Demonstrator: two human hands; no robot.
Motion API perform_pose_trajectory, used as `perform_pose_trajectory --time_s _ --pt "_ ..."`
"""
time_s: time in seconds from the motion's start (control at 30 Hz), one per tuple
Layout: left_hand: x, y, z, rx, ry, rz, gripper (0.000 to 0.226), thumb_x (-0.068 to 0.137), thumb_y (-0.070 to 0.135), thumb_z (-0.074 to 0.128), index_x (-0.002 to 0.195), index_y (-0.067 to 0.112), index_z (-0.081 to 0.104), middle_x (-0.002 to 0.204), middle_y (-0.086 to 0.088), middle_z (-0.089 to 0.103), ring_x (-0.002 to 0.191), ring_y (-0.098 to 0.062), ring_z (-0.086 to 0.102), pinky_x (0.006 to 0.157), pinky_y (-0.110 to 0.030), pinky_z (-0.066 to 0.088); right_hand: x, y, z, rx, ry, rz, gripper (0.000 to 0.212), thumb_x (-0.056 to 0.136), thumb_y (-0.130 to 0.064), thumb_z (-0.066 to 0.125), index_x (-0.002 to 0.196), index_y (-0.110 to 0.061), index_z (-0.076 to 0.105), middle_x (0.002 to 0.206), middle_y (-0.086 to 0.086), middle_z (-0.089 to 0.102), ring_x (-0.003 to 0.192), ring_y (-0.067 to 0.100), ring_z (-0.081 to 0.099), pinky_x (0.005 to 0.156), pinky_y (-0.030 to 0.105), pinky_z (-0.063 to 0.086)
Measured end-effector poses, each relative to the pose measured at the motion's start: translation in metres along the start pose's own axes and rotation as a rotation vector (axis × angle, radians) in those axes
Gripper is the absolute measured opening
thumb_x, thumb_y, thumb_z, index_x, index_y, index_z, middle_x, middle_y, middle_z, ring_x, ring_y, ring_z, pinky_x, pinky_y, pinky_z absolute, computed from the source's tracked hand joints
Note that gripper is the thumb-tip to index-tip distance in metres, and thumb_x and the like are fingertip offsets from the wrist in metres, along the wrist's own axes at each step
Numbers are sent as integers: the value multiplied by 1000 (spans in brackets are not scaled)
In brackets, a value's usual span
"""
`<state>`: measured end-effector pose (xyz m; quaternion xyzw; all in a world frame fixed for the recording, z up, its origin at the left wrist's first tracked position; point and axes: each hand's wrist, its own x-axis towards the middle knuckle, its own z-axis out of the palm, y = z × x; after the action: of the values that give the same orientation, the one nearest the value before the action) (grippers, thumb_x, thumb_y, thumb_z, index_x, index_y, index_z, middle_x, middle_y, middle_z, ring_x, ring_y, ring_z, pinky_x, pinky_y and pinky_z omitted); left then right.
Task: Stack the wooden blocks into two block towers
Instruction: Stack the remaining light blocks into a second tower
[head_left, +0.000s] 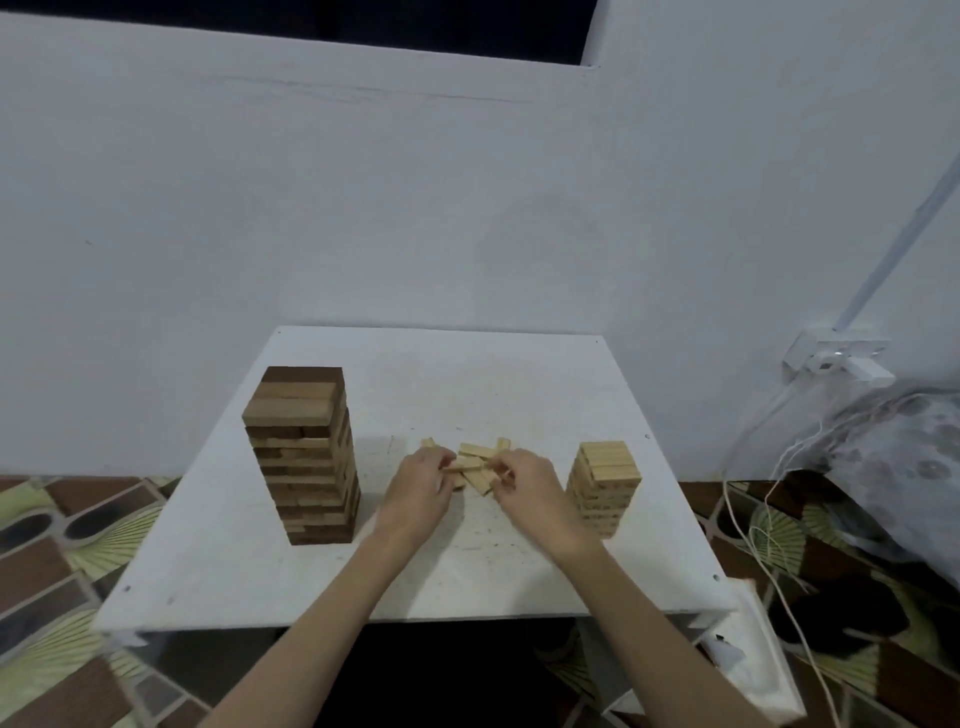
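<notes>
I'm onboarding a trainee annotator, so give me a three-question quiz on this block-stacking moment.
1. True or false: the dark tower is taller than the light tower.
2. Where do the loose blocks lie? A) between the towers B) on the floor C) atop the dark tower
3. Fill in: the left hand and right hand both reach into the ____ of loose blocks.

Key: 1 true; 2 A; 3 pile

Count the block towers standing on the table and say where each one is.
2. The tall dark tower stands on the table's left side; the shorter pale tower stands on its right, beyond the right hand.
</notes>
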<state>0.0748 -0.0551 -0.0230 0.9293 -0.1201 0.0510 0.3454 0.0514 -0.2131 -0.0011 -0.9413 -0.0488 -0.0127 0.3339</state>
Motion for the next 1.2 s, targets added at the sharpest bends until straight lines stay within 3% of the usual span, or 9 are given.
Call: perform_pose_trajectory --time_s 0.3,0.43,0.6,0.7,0.77,0.9,1.07,1.2 --pt "17 -18 18 105 -15 28 38 94 5 44 132 6 46 132 -7 49 123 -21 39 102 -29 34 0 23 58 -69 84 152 32 92 -8 50 124 -12 55 121 3 51 115 19 49 92 34 47" --pt "23 -21 22 192 -25 58 36 94 7 45 130 9 48 124 -7 56 114 -22 44 91 -30 39 0 23 66 -77 74 153 31 94 -12 49 124 -13 56 123 2 51 118 19 47 90 34 48" --pt "13 -23 21 -41 116 -69 26 100 13 35 118 5 52 110 -11 53 95 -17 44 77 -25 37 3 26 66 -69 93 150 31 95 -12 48 125 -12 56 122 3 52 117 18 47 89 34 48" --pt "4 -32 20 -80 97 -163 31 101 14 31 125 6 48 120 -7 47 110 -18 40 88 -24 35 8 24 64 -74 102 143 32 95 -12 48 126 -12 54 121 3 52 115 18 47 89 33 47" --pt "-2 -40 18 -22 36 -184 30 99 10 35 125 8 49 123 -6 44 118 -21 35 98 -28 35 13 22 65 -77 103 138 33 95 -12 48 128 -12 54 121 3 51 115 18 46 90 32 47" --pt "-11 -44 17 102 10 -233 24 97 20 42 118 12 50 119 -4 47 116 -22 36 95 -32 39 16 21 65 -112 115 144 34 94 -12 49 128 -12 54 121 3 49 115 18 44 89 29 44" --pt "-6 -35 14 18 -82 -252 49 85 35 61 126 17 41 113 -1 57 114 -20 39 91 -34 40 14 13 67 -261 62 19 39 95 -14 46 133 -18 50 118 2 47 112 19 42 87 32 45" --pt "0 -33 16 -58 -131 -226 62 81 27 70 132 17 37 122 -5 52 116 -21 43 96 -34 41 12 10 67 -412 10 10 44 92 -10 47 135 -19 48 121 4 43 111 21 39 88 30 41"
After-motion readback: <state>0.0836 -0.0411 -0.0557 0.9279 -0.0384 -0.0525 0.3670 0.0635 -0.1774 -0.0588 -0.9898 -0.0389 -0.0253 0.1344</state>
